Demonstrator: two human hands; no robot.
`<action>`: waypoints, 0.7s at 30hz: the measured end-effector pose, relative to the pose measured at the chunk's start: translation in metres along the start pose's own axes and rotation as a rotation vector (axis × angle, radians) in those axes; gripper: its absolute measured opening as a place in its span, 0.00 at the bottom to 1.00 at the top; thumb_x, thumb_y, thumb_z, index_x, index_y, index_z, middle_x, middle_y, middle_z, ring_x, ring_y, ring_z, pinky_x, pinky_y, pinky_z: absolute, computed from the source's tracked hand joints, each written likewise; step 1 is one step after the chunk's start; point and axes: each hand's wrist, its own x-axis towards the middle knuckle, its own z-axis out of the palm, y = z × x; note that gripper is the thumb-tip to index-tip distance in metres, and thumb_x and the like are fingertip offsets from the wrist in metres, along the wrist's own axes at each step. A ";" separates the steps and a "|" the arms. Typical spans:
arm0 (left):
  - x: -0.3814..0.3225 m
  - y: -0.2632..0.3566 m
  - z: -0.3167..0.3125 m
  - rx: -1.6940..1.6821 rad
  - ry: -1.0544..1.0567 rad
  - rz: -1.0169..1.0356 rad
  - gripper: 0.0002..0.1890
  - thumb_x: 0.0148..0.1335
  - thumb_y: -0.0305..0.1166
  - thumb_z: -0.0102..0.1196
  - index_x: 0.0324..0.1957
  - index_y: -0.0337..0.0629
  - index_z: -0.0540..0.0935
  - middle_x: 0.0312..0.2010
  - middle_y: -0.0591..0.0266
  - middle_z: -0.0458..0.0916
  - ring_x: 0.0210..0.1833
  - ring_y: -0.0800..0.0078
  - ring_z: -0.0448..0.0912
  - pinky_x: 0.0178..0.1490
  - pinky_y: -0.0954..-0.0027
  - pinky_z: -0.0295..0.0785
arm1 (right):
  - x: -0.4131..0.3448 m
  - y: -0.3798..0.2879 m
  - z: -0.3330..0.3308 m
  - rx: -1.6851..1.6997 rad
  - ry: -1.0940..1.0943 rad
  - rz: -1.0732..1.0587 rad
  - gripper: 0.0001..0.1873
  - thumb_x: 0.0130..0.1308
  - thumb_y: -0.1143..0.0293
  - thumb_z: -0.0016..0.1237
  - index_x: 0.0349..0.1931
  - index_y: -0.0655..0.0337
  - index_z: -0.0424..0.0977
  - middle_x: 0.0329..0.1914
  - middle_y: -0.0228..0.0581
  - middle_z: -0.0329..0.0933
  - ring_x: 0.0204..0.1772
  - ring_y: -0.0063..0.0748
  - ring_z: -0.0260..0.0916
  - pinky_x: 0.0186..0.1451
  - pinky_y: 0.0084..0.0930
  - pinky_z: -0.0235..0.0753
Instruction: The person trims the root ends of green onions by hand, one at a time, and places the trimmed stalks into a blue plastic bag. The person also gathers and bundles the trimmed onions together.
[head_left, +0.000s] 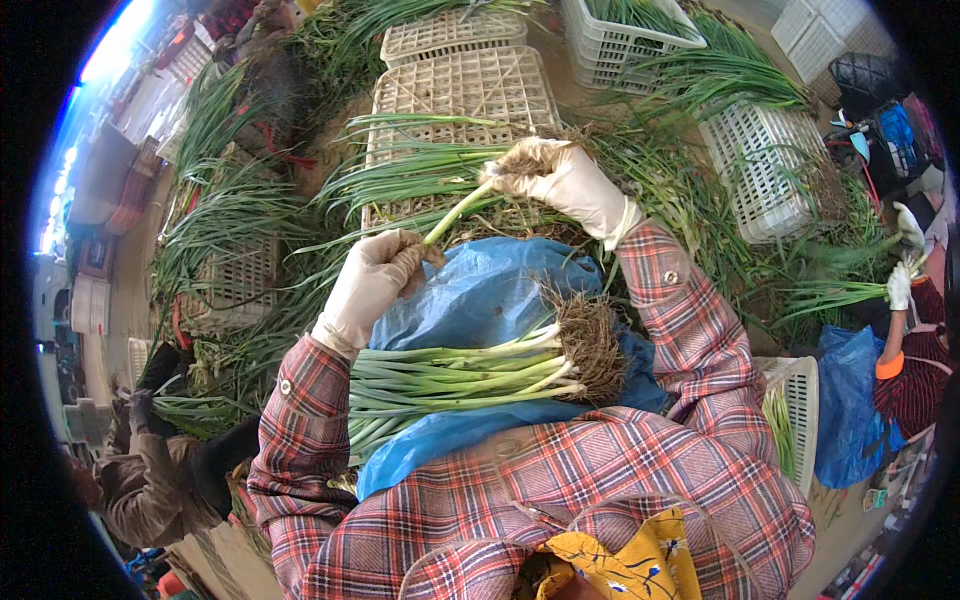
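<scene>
My left hand (382, 281), in a pale glove, grips the stalk of a green onion (459, 212) above a blue plastic sheet (487, 281). The root end of that same onion is pinched in my right hand (559, 184), whose glove is soiled at the fingers. Below both hands, a bunch of green onions (465, 375) lies across my lap on the blue plastic, its brown roots (596, 349) to the right and its leaves to the left. More onions lie on an upturned plastic crate (465, 90) just beyond my hands.
Onions are piled on crates at the left (236, 281) and right (772, 172). A white crate (637, 45) holding greens stands at the top. Loose leaves (675, 180) litter the ground. Co-workers sit at the lower left (161, 480) and right edge (911, 367). Another crate (802, 420) stands by my right side.
</scene>
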 end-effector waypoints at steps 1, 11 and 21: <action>0.001 0.000 0.003 0.011 0.014 0.006 0.12 0.76 0.32 0.52 0.48 0.36 0.85 0.25 0.74 0.74 0.26 0.86 0.67 0.31 0.80 0.62 | 0.001 0.003 0.005 0.038 0.036 0.109 0.19 0.61 0.65 0.68 0.49 0.63 0.82 0.44 0.36 0.85 0.45 0.24 0.78 0.50 0.27 0.78; 0.031 -0.006 0.037 0.035 0.023 0.009 0.14 0.76 0.35 0.52 0.37 0.39 0.87 0.17 0.80 0.66 0.19 0.89 0.55 0.23 0.80 0.49 | 0.008 0.026 -0.017 0.899 0.360 -0.070 0.06 0.70 0.72 0.51 0.38 0.62 0.81 0.40 0.37 0.85 0.42 0.30 0.80 0.50 0.29 0.81; 0.031 -0.002 0.026 -0.213 -0.009 -0.116 0.16 0.77 0.39 0.51 0.37 0.39 0.86 0.17 0.80 0.65 0.18 0.89 0.56 0.21 0.80 0.48 | -0.018 0.039 -0.010 0.344 0.123 0.155 0.24 0.67 0.46 0.59 0.50 0.57 0.82 0.51 0.31 0.82 0.39 0.18 0.75 0.44 0.21 0.74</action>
